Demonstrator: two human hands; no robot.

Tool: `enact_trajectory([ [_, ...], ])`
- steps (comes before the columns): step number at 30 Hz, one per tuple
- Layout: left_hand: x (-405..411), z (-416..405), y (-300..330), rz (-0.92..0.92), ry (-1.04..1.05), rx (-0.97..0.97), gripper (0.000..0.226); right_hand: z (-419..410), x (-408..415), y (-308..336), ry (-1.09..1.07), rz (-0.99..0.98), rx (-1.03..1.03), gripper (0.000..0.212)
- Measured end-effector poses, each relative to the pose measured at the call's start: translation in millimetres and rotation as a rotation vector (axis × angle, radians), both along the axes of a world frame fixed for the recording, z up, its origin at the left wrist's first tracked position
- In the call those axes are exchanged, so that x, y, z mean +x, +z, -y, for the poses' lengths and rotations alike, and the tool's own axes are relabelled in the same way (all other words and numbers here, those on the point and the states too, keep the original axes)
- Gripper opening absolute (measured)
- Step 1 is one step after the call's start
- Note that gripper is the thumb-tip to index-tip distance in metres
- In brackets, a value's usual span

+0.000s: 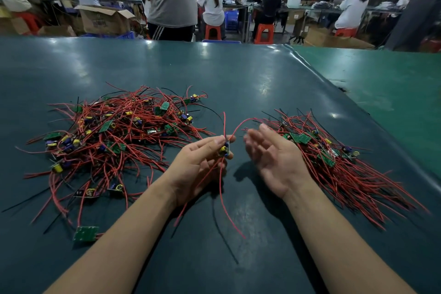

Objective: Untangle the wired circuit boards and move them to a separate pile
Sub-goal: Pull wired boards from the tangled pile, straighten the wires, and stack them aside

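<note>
Circuit board, small and green with a yellow capacitor (225, 149), sits pinched in my left hand (199, 164), its red wires (223, 188) trailing toward me. My right hand (272, 157) hovers beside it, fingers spread, holding nothing. Farther left lies the tangled heap of red-wired boards (112, 141); at right, the sorted pile (334, 160) on the dark green tabletop (238, 79).

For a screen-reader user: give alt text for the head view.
The left hand pinches one wired board above a dark green table; the right hand is open beside it. A tangled pile lies left, a tidier pile right.
</note>
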State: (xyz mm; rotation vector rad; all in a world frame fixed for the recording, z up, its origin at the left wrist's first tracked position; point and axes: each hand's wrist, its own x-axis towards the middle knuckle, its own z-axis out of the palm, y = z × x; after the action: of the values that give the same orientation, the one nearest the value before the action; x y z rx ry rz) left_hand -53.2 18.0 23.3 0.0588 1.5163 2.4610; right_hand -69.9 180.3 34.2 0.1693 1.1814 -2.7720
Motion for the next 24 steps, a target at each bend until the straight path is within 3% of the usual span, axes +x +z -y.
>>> enact_trajectory([
  [2,-0.1,-1.5,0.5,0.003,0.021,0.017,0.026,7.2,-0.1,-5.0,0.010,-0.004,0.268,0.013],
  [4,1.1,-3.4,1.2,-0.011,0.038,-0.001,0.026,10.8,-0.2,-7.3,0.019,-0.022,0.363,0.025],
  [11,1.6,-9.4,0.5,-0.080,0.173,-0.063,0.018,-4.6,-0.7,-2.0,0.108,-0.080,0.056,0.046],
  [17,-2.0,-6.7,-1.2,-0.017,0.199,0.011,0.008,-2.0,0.6,1.2,0.098,-0.013,0.034,0.044],
  [24,-2.7,-6.2,-0.3,-0.003,0.145,-0.058,0.028,-7.0,-0.6,2.1,0.031,-0.004,-0.104,0.028],
])
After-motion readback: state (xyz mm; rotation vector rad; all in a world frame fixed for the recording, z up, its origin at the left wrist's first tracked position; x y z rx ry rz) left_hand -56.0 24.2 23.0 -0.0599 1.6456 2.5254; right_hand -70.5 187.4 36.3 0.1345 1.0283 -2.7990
